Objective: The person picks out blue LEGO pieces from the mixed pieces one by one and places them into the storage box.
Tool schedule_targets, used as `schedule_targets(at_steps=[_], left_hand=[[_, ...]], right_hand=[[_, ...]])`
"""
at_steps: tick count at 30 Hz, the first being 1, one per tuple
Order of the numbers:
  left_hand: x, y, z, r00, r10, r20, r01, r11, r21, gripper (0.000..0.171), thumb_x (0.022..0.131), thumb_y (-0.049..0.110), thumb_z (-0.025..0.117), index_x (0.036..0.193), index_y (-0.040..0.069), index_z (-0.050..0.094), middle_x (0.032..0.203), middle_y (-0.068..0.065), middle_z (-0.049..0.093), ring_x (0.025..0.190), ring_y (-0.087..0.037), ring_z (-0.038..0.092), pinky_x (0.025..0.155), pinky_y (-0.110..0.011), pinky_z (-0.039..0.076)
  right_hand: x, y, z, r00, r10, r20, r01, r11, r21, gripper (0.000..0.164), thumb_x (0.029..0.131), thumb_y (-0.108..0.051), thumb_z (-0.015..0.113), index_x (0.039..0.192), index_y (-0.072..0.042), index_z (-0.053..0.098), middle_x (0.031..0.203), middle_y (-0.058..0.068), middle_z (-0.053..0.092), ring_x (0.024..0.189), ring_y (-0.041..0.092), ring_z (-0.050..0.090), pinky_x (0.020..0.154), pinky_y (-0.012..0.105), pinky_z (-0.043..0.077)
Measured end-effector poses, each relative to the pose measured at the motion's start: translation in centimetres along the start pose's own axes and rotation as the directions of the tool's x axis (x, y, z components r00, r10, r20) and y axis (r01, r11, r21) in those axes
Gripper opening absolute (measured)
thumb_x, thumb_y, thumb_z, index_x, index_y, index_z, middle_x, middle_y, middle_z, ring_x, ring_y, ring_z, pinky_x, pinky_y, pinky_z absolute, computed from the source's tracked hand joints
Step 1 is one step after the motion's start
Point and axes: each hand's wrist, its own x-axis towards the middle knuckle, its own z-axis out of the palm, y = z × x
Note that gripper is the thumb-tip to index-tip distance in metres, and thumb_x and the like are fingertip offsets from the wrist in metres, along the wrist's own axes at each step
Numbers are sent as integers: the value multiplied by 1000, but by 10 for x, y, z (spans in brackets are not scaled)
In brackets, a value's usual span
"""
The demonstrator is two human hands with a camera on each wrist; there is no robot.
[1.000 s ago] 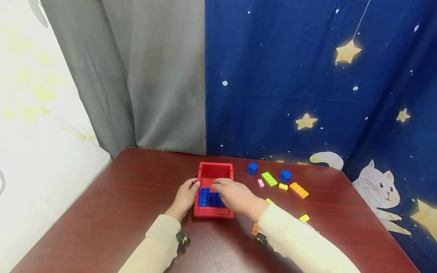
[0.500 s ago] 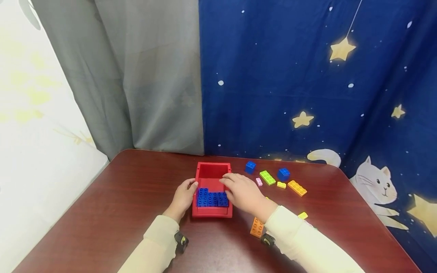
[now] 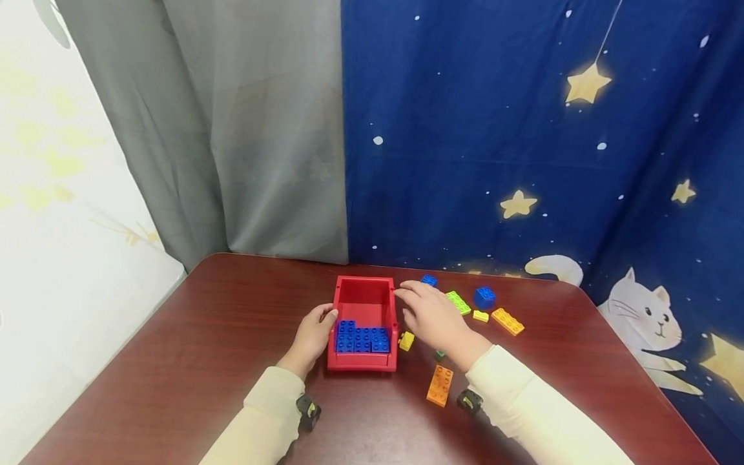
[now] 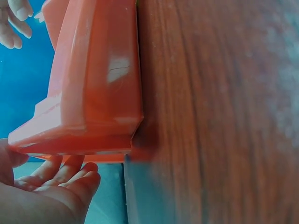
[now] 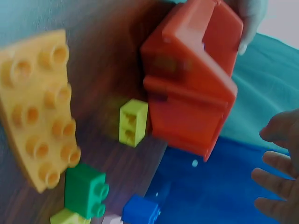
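My left hand (image 3: pixel 314 339) grips the left side wall of a red plastic box (image 3: pixel 362 365), its thumb at the rim and its fingers curled at the wall in the left wrist view. Studded blue building bricks (image 3: pixel 363 340) fill the near part of the box; its far part shows a bare red floor. Just right of the box, my right hand (image 3: pixel 436 320) hovers over the table, its loose fingers holding nothing in the right wrist view. Beside the box's right wall lies a small yellow brick (image 3: pixel 407 341), with a green brick (image 5: pixel 85 190) and an orange brick (image 3: pixel 440 385) nearer me.
Farther right and back lie two blue bricks, one partly behind the hand and one in full view (image 3: pixel 485 298), plus a lime brick (image 3: pixel 458 303), a yellow brick (image 3: pixel 480 316) and another orange brick (image 3: pixel 508 321). Curtains hang behind the table's back edge.
My right hand has risen out of the box and moved right, uncovering the blue bricks, the small yellow brick and the near orange brick. My left hand keeps its grip.
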Motion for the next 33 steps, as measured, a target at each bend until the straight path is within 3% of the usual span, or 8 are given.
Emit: schedule_targets(at_steps=[8,16,33], left_hand=[[2,-2,1,1000,21,-1,-21,1000,-3,44,102,24,45,140,1,45,135,-23,51,123,-40,50,101,-54,43],[4,-4,1,1000,23,-9,-23,1000,12,45,102,25,45,140,1,45,136,-23,51,123,-40,50,101,-55,42],[6,-3,2,999,41,-25,-40,999,21,41,102,20,46,137,-1,48,133,-24,53,121,-39,52,102,-54,42]], right_hand=[[-2,30,-3,996,70,-49,-72,997,-29,42,83,-15,73,123,-7,64,128,14,60,117,31,57,95,47,50],[-7,54,-3,987,157,-18,-157,988,4,44,84,-13,70,127,-5,62,133,16,56,121,35,54,98,50,47],[-19,111,4,941,337,19,-337,941,-5,45,85,-7,65,129,-1,58,136,24,49,125,43,47,98,57,43]])
